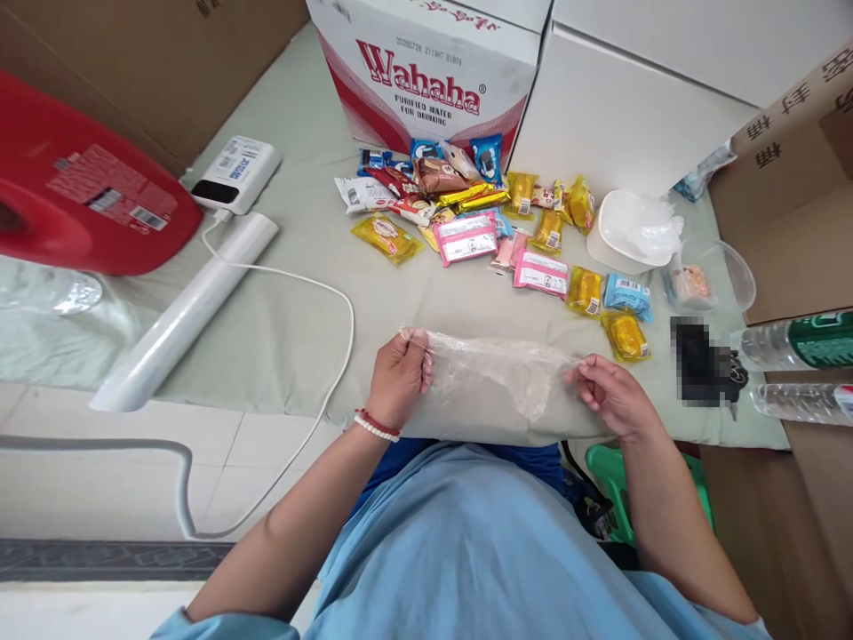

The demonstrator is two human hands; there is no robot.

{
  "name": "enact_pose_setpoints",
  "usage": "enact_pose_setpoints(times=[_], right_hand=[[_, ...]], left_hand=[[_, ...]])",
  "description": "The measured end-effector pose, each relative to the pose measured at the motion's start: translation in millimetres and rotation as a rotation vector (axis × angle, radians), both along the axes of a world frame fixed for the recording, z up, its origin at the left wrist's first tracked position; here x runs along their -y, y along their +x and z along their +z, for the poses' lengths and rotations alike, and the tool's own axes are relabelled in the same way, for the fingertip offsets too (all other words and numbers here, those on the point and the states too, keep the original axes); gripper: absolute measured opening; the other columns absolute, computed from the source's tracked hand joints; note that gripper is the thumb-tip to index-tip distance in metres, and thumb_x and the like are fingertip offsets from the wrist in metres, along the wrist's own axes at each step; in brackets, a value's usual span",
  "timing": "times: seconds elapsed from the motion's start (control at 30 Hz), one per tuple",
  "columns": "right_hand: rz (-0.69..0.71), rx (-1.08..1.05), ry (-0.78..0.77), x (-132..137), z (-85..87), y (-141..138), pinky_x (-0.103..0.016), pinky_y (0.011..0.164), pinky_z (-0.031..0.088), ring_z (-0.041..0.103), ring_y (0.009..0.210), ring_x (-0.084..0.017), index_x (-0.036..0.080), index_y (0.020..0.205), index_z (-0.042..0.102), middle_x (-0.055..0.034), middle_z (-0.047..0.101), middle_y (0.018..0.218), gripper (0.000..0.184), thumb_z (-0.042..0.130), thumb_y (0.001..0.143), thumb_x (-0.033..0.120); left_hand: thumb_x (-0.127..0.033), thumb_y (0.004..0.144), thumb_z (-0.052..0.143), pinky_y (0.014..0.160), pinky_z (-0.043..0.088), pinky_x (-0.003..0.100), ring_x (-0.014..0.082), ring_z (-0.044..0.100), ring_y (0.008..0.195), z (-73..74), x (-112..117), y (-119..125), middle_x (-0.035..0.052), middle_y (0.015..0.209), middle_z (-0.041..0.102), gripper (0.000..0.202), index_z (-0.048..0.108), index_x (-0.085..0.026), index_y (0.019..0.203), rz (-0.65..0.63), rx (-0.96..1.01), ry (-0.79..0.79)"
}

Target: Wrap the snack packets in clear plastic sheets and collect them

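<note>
A clear plastic bag (490,378) is stretched flat between my two hands, just above the near edge of the cloth-covered surface (293,329). My left hand (402,373) pinches the bag's upper left corner, fingers curled, with a red and white bracelet on that wrist. At the opposite upper corner, my right hand (611,391) grips the plastic between thumb and fingers. Beyond the bag lies a loose pile of wrapped snacks (440,178). Several more packets are strewn to the right, among them a pink and white packet (541,272) and a yellow packet (625,335).
A Wahaha carton (426,80) stands behind the snacks. On the left are a red jug (99,178), a white power bank (236,173) with its cable, and a white roll (187,311). A white tub (623,236), a clear container (733,276) and water bottles (806,342) line the right.
</note>
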State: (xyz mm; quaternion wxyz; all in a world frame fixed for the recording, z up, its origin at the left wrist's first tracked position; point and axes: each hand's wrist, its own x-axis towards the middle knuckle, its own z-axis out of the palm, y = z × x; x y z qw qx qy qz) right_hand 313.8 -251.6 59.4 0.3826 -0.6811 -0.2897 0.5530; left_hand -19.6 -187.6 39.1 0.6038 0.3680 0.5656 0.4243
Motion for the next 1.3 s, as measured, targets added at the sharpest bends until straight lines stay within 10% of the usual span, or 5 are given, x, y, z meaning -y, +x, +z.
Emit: enact_pose_setpoints(times=[0.17,0.37,0.6,0.9,1.3], right_hand=[[-0.041,0.685,0.413,-12,12.0,-27,-0.029,0.066,0.049,0.058,0.071,-0.015,0.021,0.095,0.065,-0.0023,0.065,0.084,0.026,0.070,0.091,0.046],[0.576,0.828,0.753,-31,39.5,-98,-0.044,0.095,0.052,0.060,0.115,-0.030,0.022,0.119,0.067,-0.0131,0.068,0.125,0.039,0.071,0.093,0.052],[0.599,0.816,0.504,-61,33.3,-113,-0.030,0.070,0.045,0.061,0.077,-0.018,0.020,0.082,0.066,-0.0050,0.067,0.085,0.022,0.059,0.099,0.031],[0.596,0.406,0.249,-73,43.3,-110,-0.025,0.056,0.039,0.051,0.057,-0.012,0.020,0.075,0.061,0.0027,0.057,0.062,0.035,0.064,0.091,0.051],[0.896,0.138,-0.128,-181,38.8,-48,-0.021,0.063,0.053,0.061,0.071,-0.011,0.018,0.076,0.070,-0.0018,0.067,0.078,0.048,0.098,0.059,0.053]], left_hand=[[-0.056,0.096,0.053,0.043,0.032,0.024,0.0104,0.038,0.042,2.3,0,4,-0.0072,0.051,0.042,0.039,0.055,-0.023,0.075,-0.074,-0.248,0.020],[-0.055,0.098,0.049,0.050,0.031,0.025,0.0112,0.038,0.049,18.1,-7,7,-0.0062,0.052,0.041,0.042,0.057,-0.022,0.073,-0.192,-0.469,0.214],[-0.029,0.089,0.072,0.071,0.050,0.030,0.0168,0.064,0.081,40.7,25,2,0.0044,0.101,0.065,0.029,0.057,-0.022,0.113,0.170,-0.724,0.782],[-0.019,0.100,0.060,0.087,0.044,0.041,0.0249,0.066,0.101,6.0,56,17,0.0090,0.099,0.075,0.019,0.065,-0.017,0.118,-0.351,-1.100,1.152],[-0.010,0.098,0.059,0.102,0.047,0.040,0.0231,0.063,0.109,10.8,43,-83,0.0056,0.097,0.075,0.015,0.070,-0.019,0.099,-0.818,-1.050,1.426]])
